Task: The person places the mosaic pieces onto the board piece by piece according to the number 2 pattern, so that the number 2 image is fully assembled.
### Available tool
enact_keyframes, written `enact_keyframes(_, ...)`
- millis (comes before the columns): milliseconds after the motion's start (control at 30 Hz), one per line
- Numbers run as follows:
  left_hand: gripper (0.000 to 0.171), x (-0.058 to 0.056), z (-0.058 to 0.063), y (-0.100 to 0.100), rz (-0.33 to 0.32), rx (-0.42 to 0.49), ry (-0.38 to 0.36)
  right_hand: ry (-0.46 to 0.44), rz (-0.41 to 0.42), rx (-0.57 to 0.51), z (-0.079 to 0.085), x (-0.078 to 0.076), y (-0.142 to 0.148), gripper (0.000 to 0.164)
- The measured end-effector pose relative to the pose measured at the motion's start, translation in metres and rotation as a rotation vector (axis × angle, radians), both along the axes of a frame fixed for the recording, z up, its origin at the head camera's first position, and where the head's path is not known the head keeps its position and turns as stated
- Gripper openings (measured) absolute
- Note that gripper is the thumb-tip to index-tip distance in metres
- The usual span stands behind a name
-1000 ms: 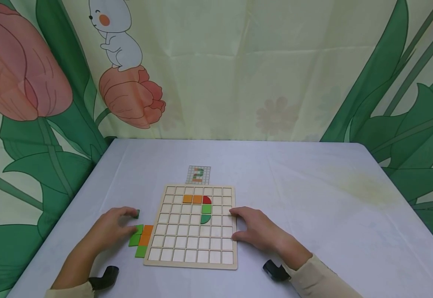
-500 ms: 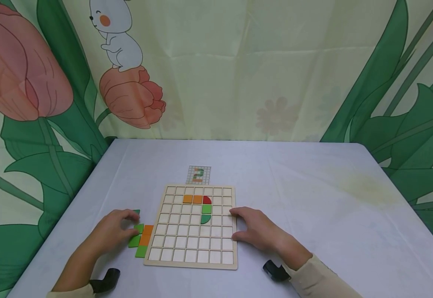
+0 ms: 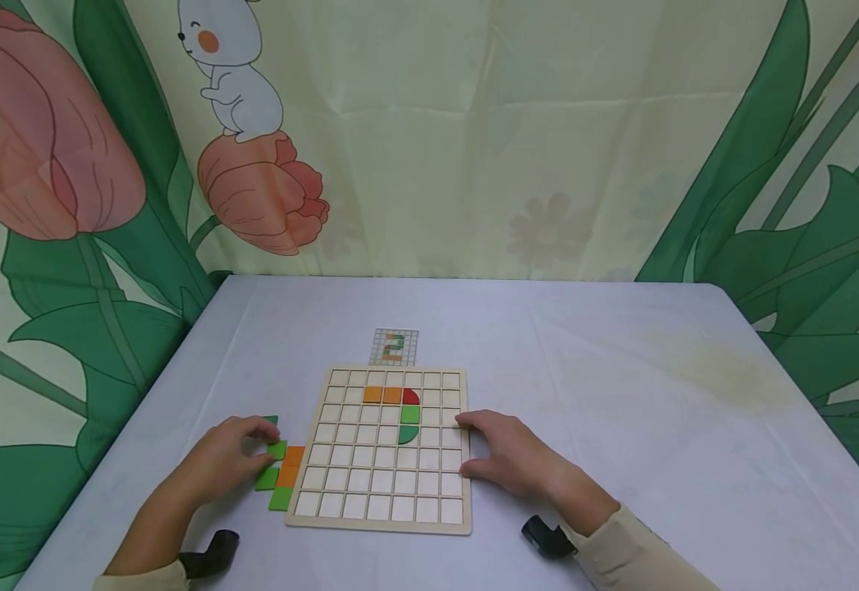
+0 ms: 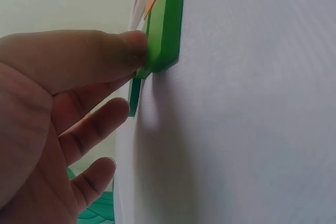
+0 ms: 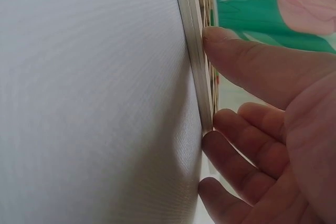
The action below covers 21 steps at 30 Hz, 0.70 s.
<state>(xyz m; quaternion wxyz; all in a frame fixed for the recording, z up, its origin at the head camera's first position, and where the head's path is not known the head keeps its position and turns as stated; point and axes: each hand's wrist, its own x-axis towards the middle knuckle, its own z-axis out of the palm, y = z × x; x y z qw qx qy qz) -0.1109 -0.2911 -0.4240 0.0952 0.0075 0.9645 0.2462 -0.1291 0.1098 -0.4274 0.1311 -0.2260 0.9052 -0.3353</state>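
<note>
On the table's left side, my left hand (image 3: 226, 460) has its thumb and index finger at opposite edges of a light green square tile (image 3: 277, 450), pinching it. In the left wrist view the thumb (image 4: 126, 48) touches green tiles (image 4: 167, 24), and the index tip is hidden. A dark green tile (image 3: 272, 419) lies by the index finger. My right hand (image 3: 521, 451) rests its thumb and fingertips on the right edge of the wooden grid board (image 3: 377, 525). The board bears orange tiles (image 3: 382, 396), a red rounded tile (image 3: 410, 397), a green square (image 3: 410, 414) and a dark green rounded tile (image 3: 408, 434).
More loose tiles lie left of the board: green squares (image 3: 267, 478) and orange ones (image 3: 291, 466). A small pattern card (image 3: 394, 347) lies beyond the board's far edge. White cloth covers the table (image 3: 621, 369), and a printed curtain (image 3: 429, 148) hangs behind it.
My left hand has drawn its thumb and index finger closer about the light green tile, which has shifted slightly away from the green tile below it. The right hand has stayed put.
</note>
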Motion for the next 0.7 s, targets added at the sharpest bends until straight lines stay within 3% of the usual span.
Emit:
enact_keyframes(433,0.024,-0.002,0.003,-0.003,-0.029,0.023,0.051,-0.007,-0.002,-0.012,0.001,0.001,0.001,0.061)
enact_keyframes(700,0.025,-0.007,0.009,0.01,-0.041,0.042,0.057,-0.006,-0.005,-0.009,0.0,0.001,0.0,0.061)
